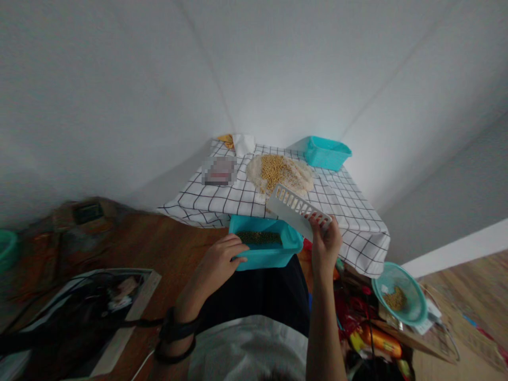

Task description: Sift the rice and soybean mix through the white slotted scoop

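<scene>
Both hands work at the near edge of a checked cloth (206, 201): the left hand (220, 260) has its fingers curled over the near-left rim of a teal tub (265, 259), which is part-filled with small greenish grains (259, 237) and sits just above the person's lap. The right hand (326, 241) grasps the near end of a white slotted scoop (296, 207), held tilted above the tub's right side, its far end near a pile of yellow grains (280, 170) mid-cloth. A second teal tub (327, 152) stands far right, and a teal bowl (415, 304) lies near right, well apart.
</scene>
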A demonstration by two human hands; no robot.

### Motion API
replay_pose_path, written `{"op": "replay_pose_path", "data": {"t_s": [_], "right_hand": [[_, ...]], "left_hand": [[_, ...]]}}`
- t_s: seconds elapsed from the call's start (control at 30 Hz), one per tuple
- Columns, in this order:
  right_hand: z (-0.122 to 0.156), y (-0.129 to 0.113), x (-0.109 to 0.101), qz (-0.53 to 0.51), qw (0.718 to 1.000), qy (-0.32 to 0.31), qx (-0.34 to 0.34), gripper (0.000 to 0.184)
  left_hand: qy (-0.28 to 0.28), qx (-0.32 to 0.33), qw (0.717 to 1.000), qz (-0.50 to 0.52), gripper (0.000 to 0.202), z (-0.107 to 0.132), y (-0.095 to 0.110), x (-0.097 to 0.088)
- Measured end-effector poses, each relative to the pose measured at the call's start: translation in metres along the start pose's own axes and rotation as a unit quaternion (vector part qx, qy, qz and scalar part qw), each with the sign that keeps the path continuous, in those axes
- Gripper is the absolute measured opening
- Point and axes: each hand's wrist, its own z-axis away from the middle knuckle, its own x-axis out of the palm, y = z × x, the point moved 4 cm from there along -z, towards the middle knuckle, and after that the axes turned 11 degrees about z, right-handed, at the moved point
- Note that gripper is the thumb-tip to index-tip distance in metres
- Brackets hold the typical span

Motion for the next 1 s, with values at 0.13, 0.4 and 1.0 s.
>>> {"op": "replay_pose_path", "data": {"t_s": [0.13, 0.4, 1.0], "right_hand": [[0.002, 0.000, 0.000, 0.001, 1.000, -0.013, -0.005, 0.021], [0.004, -0.002, -0.007, -0.013, 0.999, -0.039, -0.004, 0.020], [-0.006, 0.026, -0.031, -0.052, 0.988, 0.116, 0.082, 0.025]], "left_hand": [[0.000, 0.001, 1.000, 0.000, 0.011, 0.002, 0.001, 0.000], [0.003, 0.004, 1.000, 0.000, 0.009, 0.005, 0.008, -0.003], [-0.016, -0.025, 1.000, -0.001, 0.012, 0.004, 0.015, -0.008]]}}
